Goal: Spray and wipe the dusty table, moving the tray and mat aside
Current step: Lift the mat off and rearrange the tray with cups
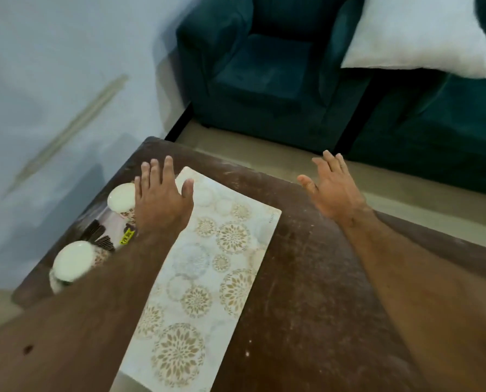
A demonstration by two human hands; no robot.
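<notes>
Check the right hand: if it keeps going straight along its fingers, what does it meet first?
Probably nothing on the table. The right hand is open, fingers pointing past the far edge toward the teal sofa; that comes first, across a strip of floor. Depth is unclear.

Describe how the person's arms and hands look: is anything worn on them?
Both arms are bare as far as the picture shows: no sleeves, gloves, watch or rings are visible on the left hand or the right hand. The left forearm has one small dark mark near the lower edge of the picture.
</notes>
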